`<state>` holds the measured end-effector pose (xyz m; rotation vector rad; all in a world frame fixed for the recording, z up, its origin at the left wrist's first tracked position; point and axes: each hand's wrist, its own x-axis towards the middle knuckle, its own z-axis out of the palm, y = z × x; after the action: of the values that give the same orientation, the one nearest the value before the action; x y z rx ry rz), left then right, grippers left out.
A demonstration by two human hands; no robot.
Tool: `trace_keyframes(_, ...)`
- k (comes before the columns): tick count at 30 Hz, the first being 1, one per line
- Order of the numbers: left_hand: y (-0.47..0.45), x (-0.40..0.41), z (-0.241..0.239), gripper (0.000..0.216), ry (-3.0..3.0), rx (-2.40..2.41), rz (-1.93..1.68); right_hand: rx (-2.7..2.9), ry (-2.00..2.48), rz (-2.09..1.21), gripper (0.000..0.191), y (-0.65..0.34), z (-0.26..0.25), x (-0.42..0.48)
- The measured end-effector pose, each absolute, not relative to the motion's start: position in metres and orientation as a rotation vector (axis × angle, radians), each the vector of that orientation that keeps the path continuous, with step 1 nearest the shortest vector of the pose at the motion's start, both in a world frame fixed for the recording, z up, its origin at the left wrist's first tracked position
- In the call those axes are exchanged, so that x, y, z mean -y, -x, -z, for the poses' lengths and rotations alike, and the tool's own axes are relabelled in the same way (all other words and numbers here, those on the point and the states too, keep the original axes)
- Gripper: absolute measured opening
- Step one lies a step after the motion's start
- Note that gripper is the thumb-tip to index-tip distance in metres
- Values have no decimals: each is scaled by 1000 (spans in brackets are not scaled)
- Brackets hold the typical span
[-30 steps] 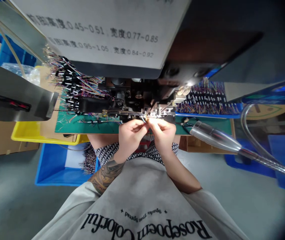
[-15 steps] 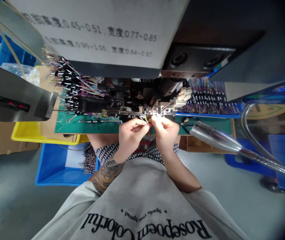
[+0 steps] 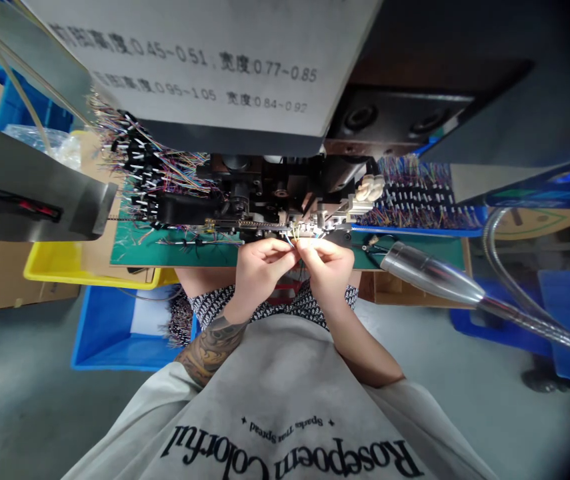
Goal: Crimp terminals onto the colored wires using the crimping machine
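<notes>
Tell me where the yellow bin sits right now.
In the head view the yellow bin sits at left, under the green mat, above the blue crate.

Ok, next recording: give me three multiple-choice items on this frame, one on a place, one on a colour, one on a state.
1. Where are the thin wires that both hands pinch?
A. at the front of the machine, above the green mat
B. inside the blue bin on the floor
C. on top of the yellow tray

2. What colour is the tray at the left, under the edge of the mat?
A. red
B. yellow
C. white

3. How do the left hand and right hand stand?
A. both flat and open on the mat
B. one in the lap, one raised
C. both closed in a pinch on the wires, fingertips almost meeting

Answers: 1 A, the wire ends sit at the machine by the fingertips; 2 B, its rim is plainly yellow; 3 C, both hands curl shut around the wires.
</notes>
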<state>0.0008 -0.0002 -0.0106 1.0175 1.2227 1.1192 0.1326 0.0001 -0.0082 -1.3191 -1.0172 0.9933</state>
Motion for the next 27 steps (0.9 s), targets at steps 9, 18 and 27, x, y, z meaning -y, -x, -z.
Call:
trace_keyframes(9, -4, -1, 12, 15, -1054, -1141, -1205, 970, 1364, -983, 28, -134, 6, -6)
trace_keyframes(18, -4, -2, 15, 16, -1024, -1195, -1176, 958, 1349, -989, 28, -131, 10, -5)
trace_keyframes(27, -4, -2, 4, 17, -1074, -1239, -1115, 985, 1400, -895, 25, -133, 7, -3)
